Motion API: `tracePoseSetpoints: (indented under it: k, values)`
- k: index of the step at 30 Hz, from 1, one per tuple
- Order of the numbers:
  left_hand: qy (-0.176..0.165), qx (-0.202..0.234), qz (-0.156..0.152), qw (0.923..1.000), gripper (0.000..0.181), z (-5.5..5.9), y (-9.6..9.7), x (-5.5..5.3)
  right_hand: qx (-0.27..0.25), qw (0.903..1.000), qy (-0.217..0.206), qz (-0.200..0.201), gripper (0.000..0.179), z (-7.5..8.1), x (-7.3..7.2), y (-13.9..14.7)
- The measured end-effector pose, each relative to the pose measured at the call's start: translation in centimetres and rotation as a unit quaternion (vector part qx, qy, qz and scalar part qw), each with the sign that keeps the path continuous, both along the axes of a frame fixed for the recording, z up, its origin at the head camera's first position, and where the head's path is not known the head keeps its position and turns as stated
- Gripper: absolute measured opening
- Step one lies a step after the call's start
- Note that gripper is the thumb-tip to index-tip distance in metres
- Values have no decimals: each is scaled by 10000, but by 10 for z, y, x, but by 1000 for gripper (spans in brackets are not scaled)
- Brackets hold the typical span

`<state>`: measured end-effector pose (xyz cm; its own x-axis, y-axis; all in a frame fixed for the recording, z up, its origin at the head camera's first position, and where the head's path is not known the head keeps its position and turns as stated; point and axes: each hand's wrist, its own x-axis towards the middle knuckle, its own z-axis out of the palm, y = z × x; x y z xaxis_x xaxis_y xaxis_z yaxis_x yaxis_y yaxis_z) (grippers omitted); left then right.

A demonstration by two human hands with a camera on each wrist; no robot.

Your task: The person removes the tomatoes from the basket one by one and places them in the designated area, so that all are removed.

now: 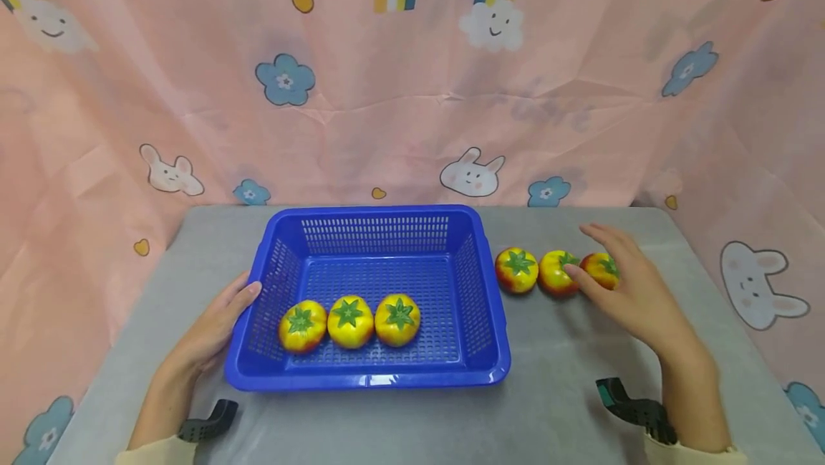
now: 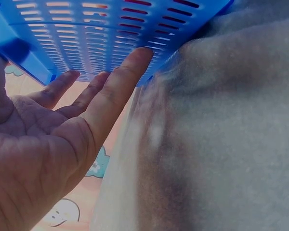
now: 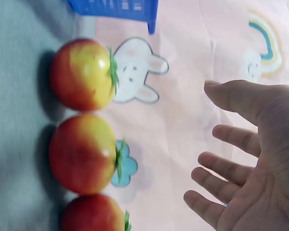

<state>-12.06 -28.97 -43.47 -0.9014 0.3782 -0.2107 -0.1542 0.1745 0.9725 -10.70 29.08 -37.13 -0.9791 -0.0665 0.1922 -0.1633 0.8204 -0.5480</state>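
Pink cartoon-print cloth [image 1: 374,135] hangs behind your grey-covered table [image 1: 554,408]. At left, your left hand [image 1: 215,323] grips the rim of the blue plastic basket [image 1: 370,380], which holds three tomato-like fruits [image 1: 351,322]. Just right of it, three loose fruits [image 1: 553,280], round with no long axis, form a row; your right hand [image 1: 628,300], the nearer, hovers empty by its right end, fingers loosely extended. No writing is readable.

Basket [image 1: 438,380]: is looking like smooth, glossy plastic
Fruits [image 1: 351,323]: are shining smooth and glossy, like plastic
Tabletop [image 1: 361,425]: is looking matt, like cloth
Backdrop [image 1: 387,121]: is showing creased, matt cloth
Wrist mounts [image 1: 638,412]: are looking like black plastic
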Motion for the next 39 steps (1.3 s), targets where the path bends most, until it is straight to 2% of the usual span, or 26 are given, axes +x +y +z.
tracePoseSetpoints:
  k: [8,15,19,24,29,39]
  values:
    - [16,-22,26,10000,68,1,-3,0,-22,9997,57,255,70,2,-2,-35]
    - [31,180,-17,9998,67,-2,1,-1,-59,9986,-21,526,67,14,-2,-60]
    - [-31,170,72,9998,68,-1,1,0,-115,9974,-175,687,67,17,-4,-73]
    - [-92,149,43,9998,68,0,1,0,-221,9950,-316,918,67,20,-7,-88]
    - [-60,62,52,9999,68,-2,2,1,-45,9938,-404,1033,68,29,-11,-100]
    - [-48,21,65,10000,68,0,2,0,177,9839,-502,1705,69,40,-21,-127]
